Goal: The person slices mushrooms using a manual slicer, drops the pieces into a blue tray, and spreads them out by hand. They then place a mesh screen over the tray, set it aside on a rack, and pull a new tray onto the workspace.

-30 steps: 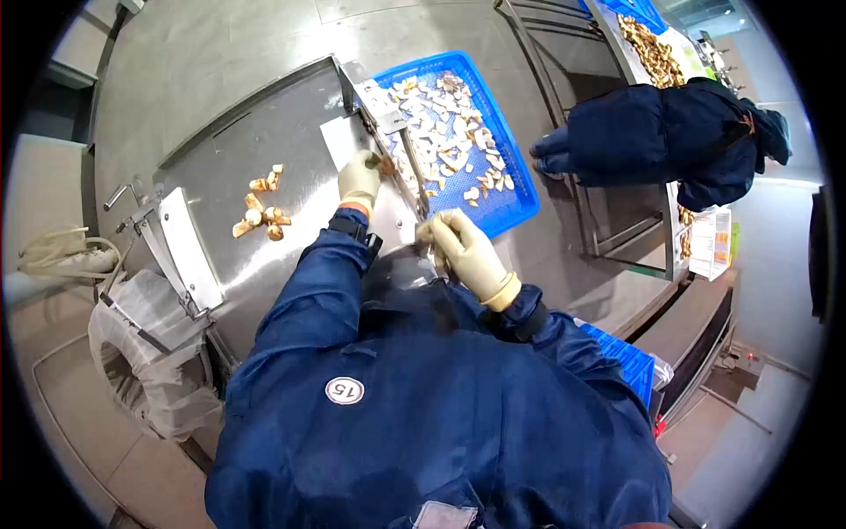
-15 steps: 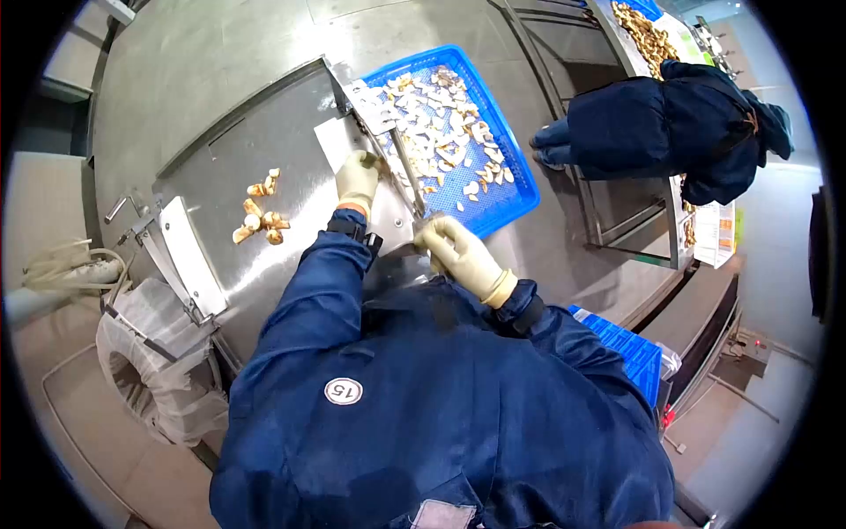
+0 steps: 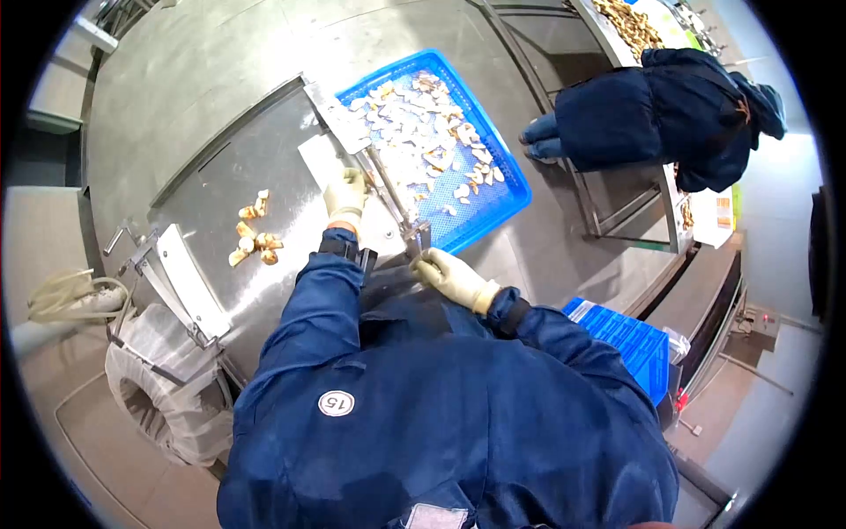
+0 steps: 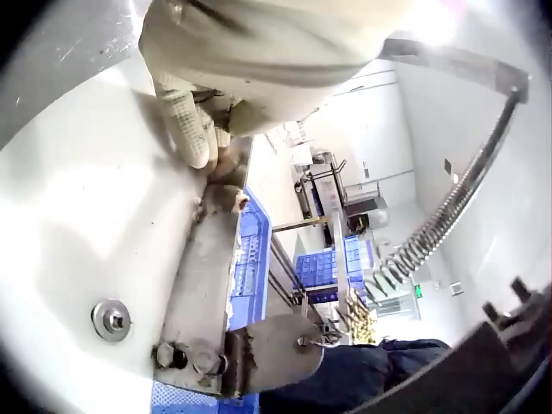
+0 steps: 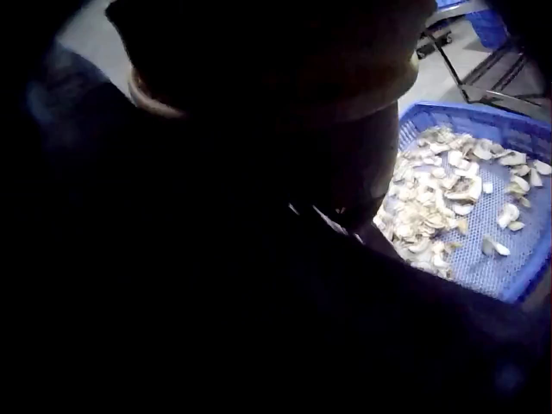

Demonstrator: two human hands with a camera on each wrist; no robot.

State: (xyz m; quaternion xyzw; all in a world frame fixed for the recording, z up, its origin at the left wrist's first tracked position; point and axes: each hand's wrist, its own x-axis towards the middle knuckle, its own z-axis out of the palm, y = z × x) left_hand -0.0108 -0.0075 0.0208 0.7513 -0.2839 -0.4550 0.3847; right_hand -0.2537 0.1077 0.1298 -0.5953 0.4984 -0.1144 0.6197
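My gloved left hand (image 3: 345,196) is at the white plate (image 3: 319,157) of a lever cutter. In the left wrist view its gloved fingers (image 4: 191,138) pinch a brownish mushroom piece (image 4: 226,162) at the plate's edge, right by the metal blade (image 4: 197,289). My gloved right hand (image 3: 454,280) curls round the near end of the cutter's lever (image 3: 388,189); the right wrist view is mostly dark and hides the grip. Beyond the blade, cut mushroom slices (image 3: 414,123) lie spread in a blue basket (image 3: 520,181). Several whole mushroom pieces (image 3: 256,240) lie on the steel table (image 3: 229,189) to the left.
A second lever cutter (image 3: 189,280) is fixed at the table's left side, above a bin lined with clear plastic (image 3: 167,379). Another person in dark blue (image 3: 652,119) stands at a table of mushrooms (image 3: 630,31) on the right. Below stands a blue crate (image 3: 621,344).
The head view has shifted and turned slightly. My right hand has come a little nearer my body with the lever's end. My left hand stays at the blade.
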